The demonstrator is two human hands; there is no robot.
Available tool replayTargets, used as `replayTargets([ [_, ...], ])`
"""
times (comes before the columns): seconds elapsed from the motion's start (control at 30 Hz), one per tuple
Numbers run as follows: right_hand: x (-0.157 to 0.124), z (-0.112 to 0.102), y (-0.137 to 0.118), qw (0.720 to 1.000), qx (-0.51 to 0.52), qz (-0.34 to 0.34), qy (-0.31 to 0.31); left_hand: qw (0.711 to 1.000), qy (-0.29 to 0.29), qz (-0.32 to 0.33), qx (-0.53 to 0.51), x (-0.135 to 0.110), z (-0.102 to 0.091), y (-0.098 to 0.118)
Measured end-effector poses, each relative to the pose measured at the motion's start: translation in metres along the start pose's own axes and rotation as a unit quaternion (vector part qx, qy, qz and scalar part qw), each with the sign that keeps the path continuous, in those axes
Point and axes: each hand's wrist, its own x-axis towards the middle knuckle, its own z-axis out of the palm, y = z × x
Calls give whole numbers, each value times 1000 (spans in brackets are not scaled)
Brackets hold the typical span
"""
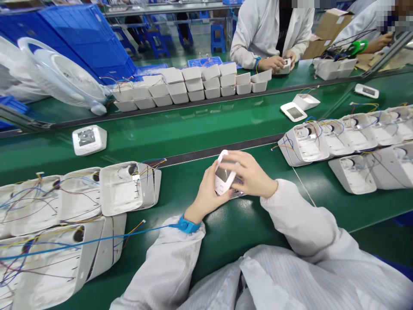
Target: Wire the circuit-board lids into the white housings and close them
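Above the green bench, my left hand (pixel 208 187) is closed round the left and lower edge of a white display panel (pixel 222 186) with a grey screen and small buttons. My right hand (pixel 250 174) grips the same panel from the right, its fingers partly over the screen and slightly blurred. The panel is tilted, and its back is hidden. Beneath my hands, some small parts with wires show in part. A blue wrist strap (pixel 186 224) with a cord is on my left wrist.
Open white housings (pixel 121 189) with wires are stacked at left; more housings (pixel 311 142) stand at right. An assembled white unit (pixel 88 140) and a loose panel (pixel 293 112) lie beyond. A fan (pixel 64 79) stands far left. A co-worker's hands (pixel 277 63) hold a white part.
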Motion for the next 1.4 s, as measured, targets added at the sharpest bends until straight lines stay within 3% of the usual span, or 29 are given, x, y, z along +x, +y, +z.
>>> replayTargets([
  [0.1, -4, 0, 20, 984, 112, 133, 24, 998, 42, 24, -41, -1, 3, -6],
  [0.17, -7, 3, 25, 967, 127, 219, -24, 993, 49, 35, -97, -3, 5, -9],
  [0.23, -8, 5, 19, 959, 71, 250, -108, 986, 47, 49, -153, -6, 7, -11],
  [0.33, -7, 2, -1, 959, -78, 183, -199, 975, 25, 51, -214, -11, 10, -10],
  [0.43, -4, 0, -22, 947, -190, 106, -234, 955, -5, 22, -296, -15, 15, -10],
  [0.6, 2, 7, -30, 931, -214, 106, -277, 929, -8, -9, -371, -17, 22, -13],
  [1.0, -15, 21, -5, 979, -88, 133, -126, 933, 17, -21, -359, -23, 23, -20],
  [1.4, -14, 18, -6, 984, -51, 135, -104, 909, 18, -65, -411, -19, 25, -10],
])
